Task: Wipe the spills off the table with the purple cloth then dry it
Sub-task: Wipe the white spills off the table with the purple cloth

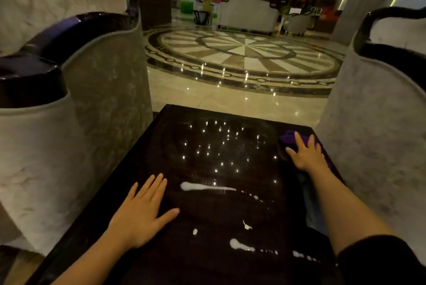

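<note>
A dark glossy table lies in front of me. White spills mark its near half: a long streak in the middle, small blobs below it, and a larger smear near the front edge. The purple cloth lies at the table's far right corner. My right hand rests flat on top of the cloth, fingers spread, covering most of it. My left hand presses flat on the table's left side, fingers apart, holding nothing.
A grey upholstered armchair with dark trim stands close on the left, another close on the right. Beyond the table's far edge stretches a polished marble floor with a round pattern.
</note>
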A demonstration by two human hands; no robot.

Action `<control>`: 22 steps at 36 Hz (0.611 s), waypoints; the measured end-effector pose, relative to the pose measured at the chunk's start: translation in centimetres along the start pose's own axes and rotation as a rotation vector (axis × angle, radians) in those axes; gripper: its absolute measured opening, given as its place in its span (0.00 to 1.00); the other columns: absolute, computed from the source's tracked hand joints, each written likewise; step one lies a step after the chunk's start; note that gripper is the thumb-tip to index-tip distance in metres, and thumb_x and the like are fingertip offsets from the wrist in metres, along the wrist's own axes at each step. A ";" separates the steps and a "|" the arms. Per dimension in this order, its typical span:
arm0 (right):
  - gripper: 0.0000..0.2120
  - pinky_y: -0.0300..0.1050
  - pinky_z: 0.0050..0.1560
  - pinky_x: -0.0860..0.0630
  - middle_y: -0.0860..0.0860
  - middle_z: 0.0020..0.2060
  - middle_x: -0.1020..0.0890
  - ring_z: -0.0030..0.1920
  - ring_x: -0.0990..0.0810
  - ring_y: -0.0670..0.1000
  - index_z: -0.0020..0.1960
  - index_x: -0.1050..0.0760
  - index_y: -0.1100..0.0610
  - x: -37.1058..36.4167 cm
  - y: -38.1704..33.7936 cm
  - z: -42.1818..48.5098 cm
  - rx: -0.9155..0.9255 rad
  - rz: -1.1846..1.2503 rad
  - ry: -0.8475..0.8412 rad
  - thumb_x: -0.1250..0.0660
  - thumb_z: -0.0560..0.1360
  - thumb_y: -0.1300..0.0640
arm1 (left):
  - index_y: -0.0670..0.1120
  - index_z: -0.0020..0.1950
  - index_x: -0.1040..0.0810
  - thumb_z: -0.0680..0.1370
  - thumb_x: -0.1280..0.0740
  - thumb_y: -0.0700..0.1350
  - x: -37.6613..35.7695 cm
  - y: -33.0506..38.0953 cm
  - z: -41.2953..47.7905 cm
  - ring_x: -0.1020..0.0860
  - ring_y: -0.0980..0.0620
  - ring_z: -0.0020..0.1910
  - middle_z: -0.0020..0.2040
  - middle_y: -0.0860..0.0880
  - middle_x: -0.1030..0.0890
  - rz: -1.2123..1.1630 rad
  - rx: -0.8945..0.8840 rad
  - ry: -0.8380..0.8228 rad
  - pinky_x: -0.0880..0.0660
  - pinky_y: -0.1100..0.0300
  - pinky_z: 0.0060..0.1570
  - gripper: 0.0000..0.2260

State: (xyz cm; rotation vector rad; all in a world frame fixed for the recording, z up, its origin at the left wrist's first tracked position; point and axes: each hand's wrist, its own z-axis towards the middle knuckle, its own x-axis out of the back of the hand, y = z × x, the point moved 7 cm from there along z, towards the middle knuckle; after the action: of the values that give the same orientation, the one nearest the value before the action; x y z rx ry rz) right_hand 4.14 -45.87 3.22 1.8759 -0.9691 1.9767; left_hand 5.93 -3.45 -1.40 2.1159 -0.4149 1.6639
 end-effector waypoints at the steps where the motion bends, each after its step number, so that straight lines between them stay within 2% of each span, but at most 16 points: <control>1: 0.31 0.61 0.72 0.52 0.59 0.75 0.59 0.74 0.55 0.64 0.73 0.58 0.45 -0.1 0.5 0.4 -0.034 0.030 0.003 0.46 0.77 0.42 | 0.49 0.73 0.64 0.66 0.63 0.73 0.0 0.1 -0.1 0.68 0.59 0.68 0.72 0.54 0.66 -0.009 -0.017 0.014 0.65 0.55 0.71 0.43; 3: 0.33 0.62 0.72 0.51 0.61 0.75 0.58 0.73 0.53 0.66 0.73 0.58 0.45 0.2 1.3 1.4 -0.111 0.060 0.004 0.42 0.76 0.44 | 0.49 0.73 0.64 0.72 0.57 0.69 -0.2 0.1 0.2 0.69 0.59 0.68 0.72 0.55 0.66 -0.005 -0.017 0.021 0.66 0.56 0.70 0.38; 5: 0.33 0.61 0.73 0.49 0.63 0.74 0.55 0.72 0.50 0.67 0.74 0.56 0.48 0.0 2.1 2.5 -0.161 0.073 -0.035 0.40 0.76 0.47 | 0.49 0.73 0.64 0.73 0.56 0.68 -0.2 0.0 0.2 0.70 0.59 0.67 0.70 0.56 0.68 -0.002 -0.016 0.030 0.67 0.56 0.70 0.37; 10: 0.24 0.59 0.70 0.39 0.64 0.71 0.38 0.69 0.38 0.66 0.71 0.42 0.57 -0.6 1.9 3.7 -0.148 -0.010 -0.112 0.40 0.77 0.56 | 0.49 0.74 0.63 0.74 0.54 0.67 0.1 0.0 0.0 0.69 0.59 0.68 0.69 0.57 0.67 -0.006 -0.026 0.066 0.67 0.58 0.69 0.36; 12: 0.22 0.59 0.69 0.38 0.64 0.70 0.35 0.68 0.36 0.65 0.69 0.39 0.60 -0.5 1.5 3.8 -0.137 -0.035 -0.113 0.40 0.77 0.59 | 0.49 0.74 0.63 0.74 0.54 0.67 0.1 0.1 -0.1 0.69 0.59 0.68 0.69 0.56 0.67 -0.006 -0.024 0.062 0.67 0.58 0.69 0.36; 18: 0.25 0.58 0.71 0.42 0.63 0.72 0.39 0.70 0.39 0.65 0.72 0.43 0.59 -0.8 -0.5 3.5 -0.080 -0.050 -0.152 0.41 0.76 0.62 | 0.49 0.74 0.62 0.74 0.53 0.67 0.2 0.2 0.0 0.69 0.59 0.68 0.71 0.55 0.66 -0.007 -0.022 0.059 0.67 0.57 0.70 0.36; 22: 0.30 0.56 0.71 0.40 0.63 0.73 0.44 0.70 0.39 0.64 0.74 0.51 0.52 -1.2 -3.0 2.2 -0.031 -0.031 -0.221 0.42 0.77 0.63 | 0.49 0.74 0.62 0.75 0.53 0.66 0.1 0.2 0.0 0.67 0.60 0.68 0.75 0.53 0.63 -0.006 -0.021 0.049 0.65 0.55 0.71 0.36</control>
State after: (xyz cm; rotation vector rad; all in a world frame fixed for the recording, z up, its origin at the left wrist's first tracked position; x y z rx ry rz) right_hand 7.85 -44.72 2.83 2.1119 -1.0149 1.7539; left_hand 5.90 -3.62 -1.25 2.0548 -0.4094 1.6967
